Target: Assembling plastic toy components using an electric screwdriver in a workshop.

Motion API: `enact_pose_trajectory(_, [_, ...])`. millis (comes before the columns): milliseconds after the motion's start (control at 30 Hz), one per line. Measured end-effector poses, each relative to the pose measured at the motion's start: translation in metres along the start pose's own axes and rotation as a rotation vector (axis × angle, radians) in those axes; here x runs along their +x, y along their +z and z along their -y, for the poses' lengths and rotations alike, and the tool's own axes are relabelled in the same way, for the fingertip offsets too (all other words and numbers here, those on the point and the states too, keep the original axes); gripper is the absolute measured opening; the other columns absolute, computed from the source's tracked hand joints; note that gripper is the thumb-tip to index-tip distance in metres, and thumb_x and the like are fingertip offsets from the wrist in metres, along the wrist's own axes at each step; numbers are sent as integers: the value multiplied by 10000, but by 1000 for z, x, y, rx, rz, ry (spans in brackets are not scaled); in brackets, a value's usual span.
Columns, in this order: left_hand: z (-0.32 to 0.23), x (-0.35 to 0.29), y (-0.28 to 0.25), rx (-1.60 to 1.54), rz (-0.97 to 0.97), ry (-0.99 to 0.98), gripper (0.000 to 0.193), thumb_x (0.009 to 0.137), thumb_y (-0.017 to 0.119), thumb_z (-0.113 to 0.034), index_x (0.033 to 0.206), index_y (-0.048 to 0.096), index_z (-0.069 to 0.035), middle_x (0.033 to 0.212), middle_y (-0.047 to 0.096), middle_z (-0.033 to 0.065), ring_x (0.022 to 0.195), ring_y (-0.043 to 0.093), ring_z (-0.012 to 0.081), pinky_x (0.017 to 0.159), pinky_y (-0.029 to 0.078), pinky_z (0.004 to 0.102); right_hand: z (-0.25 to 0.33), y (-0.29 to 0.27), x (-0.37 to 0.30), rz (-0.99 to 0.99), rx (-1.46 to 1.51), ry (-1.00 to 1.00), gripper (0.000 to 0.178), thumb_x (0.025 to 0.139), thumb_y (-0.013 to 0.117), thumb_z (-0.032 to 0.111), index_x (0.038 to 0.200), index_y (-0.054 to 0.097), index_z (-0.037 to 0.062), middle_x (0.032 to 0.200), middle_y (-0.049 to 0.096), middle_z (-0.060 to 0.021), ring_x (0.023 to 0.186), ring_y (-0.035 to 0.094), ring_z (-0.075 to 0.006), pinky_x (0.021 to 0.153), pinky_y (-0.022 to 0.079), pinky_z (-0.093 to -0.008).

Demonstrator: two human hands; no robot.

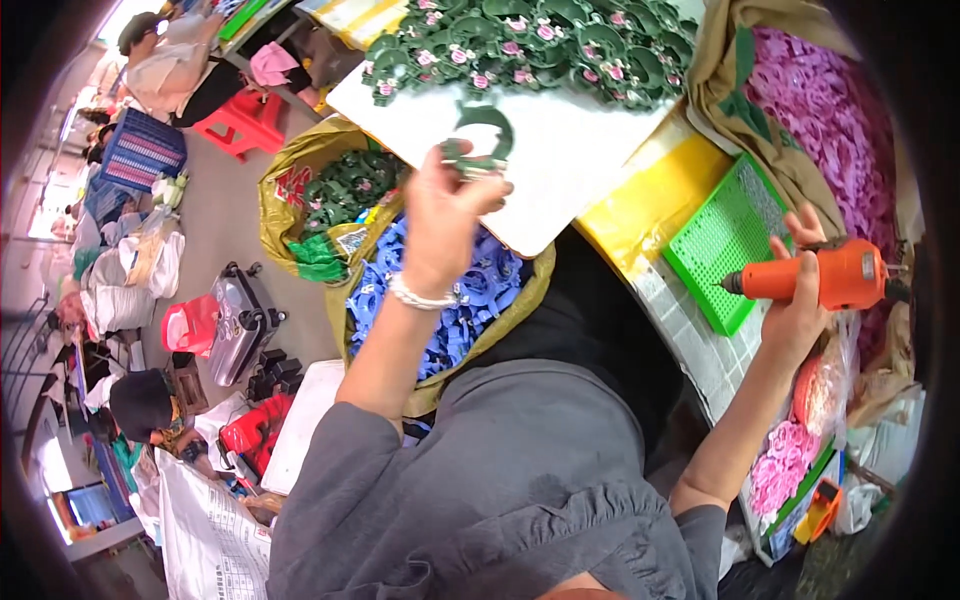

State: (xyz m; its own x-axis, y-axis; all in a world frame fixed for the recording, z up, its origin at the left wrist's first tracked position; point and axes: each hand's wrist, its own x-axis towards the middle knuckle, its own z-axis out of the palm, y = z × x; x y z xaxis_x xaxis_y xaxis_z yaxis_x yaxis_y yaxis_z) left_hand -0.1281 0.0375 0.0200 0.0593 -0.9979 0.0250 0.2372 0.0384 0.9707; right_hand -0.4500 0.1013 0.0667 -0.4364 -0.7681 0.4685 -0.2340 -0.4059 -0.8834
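Note:
My left hand [445, 205] pinches a dark green curved plastic piece [498, 128], slightly blurred, above the white board [575, 165]. Just beyond it on the board lies a heap of similar green pieces with small pink flowers [540, 50]. In my right hand [795, 315] is an orange electric screwdriver [845, 272], held level with a thin metal bit pointing right and a black end pointing left. Some of that hand's fingers are raised off the tool. Beneath the screwdriver's black end sits a bright green perforated basket [722, 235] with small silvery parts in its far corner.
Left of the board, sacks hold blue pieces [440, 300] and green flowered pieces [350, 185]. A brown sack of pink-purple pieces [825, 110] stands at far right. A red stool [240, 125], a grey suitcase [238, 325] and another person [170, 65] are at left.

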Motion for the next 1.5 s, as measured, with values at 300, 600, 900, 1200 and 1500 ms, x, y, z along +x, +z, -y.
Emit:
enact_pose_trajectory(300, [-6, 43, -148, 342, -503, 228, 817, 638, 698, -69, 1313, 257, 61, 1188, 454, 177, 1060, 485, 228, 927, 389, 332, -22, -21, -1, -45, 296, 141, 255, 863, 517, 127, 1066, 490, -25, 974, 564, -149, 723, 539, -168, 677, 474, -289])
enact_pose_trajectory(600, [15, 115, -115, 878, -416, 445, 487, 666, 693, -239, 1053, 571, 31, 989, 605, 168, 861, 599, 262, 768, 482, 348, -17, -8, -3, -48, 286, 134, 244, 858, 515, 116, 1056, 478, -21, 942, 545, -139, 676, 528, -156, 636, 466, -280])
enact_pose_trajectory(900, [-12, 182, -34, 1180, -124, 655, 550, 622, 728, -342, 994, 594, 40, 884, 601, 194, 924, 563, 325, 820, 453, 397, -20, -6, -8, -80, 254, 157, 236, 859, 525, 134, 1039, 484, -14, 911, 544, -122, 663, 530, -156, 602, 461, -267])
enact_pose_trajectory(1200, [-9, 197, -28, 1172, -48, 525, 419, 585, 735, -279, 858, 600, 9, 778, 620, 133, 751, 601, 293, 699, 469, 378, -23, -8, -8, -100, 262, 151, 242, 851, 549, 147, 1024, 493, -13, 900, 547, -118, 654, 535, -154, 587, 463, -266])
enact_pose_trajectory(1500, [-11, 206, -34, 1079, -19, 383, 320, 580, 772, -249, 746, 614, -25, 647, 584, 53, 626, 565, 203, 624, 442, 318, -26, -6, -9, -98, 263, 168, 258, 844, 565, 161, 1025, 492, -8, 899, 550, -113, 659, 538, -148, 594, 458, -259])
